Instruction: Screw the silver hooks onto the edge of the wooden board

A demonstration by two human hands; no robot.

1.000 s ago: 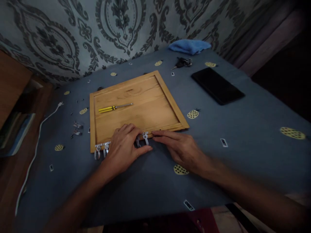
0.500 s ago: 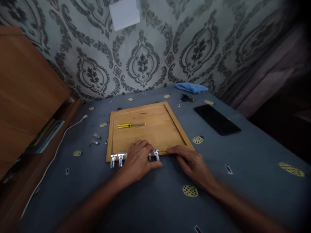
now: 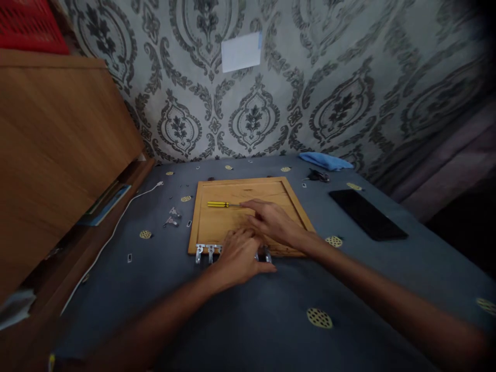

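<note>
A framed wooden panel [image 3: 217,222], like a cabinet door, lies flat with several metal hinges [image 3: 211,251] along its near edge. My left hand [image 3: 238,253] is bent over that edge, gripping at the hinges, its thumb sticking out to the right; its palm and fingers hide some of them. Above the panel my right hand [image 3: 273,219] reaches leftward with fingers stretched out. Its index fingertip is at the shaft end of a yellow-handled screwdriver [image 3: 219,204] lying on the panel; whether they touch is unclear.
Loose hinges [image 3: 173,219] lie left of the panel, near a white cable [image 3: 112,232]. To the right are a black phone-like slab [image 3: 366,214], keys [image 3: 318,175] and a blue cloth [image 3: 325,161]. A wooden cabinet [image 3: 65,139] stands at left, the patterned wall behind.
My right hand has left the panel's near edge and moved up and left to the screwdriver's shaft end. My left hand stays at the hinges. The camera view has shifted.
</note>
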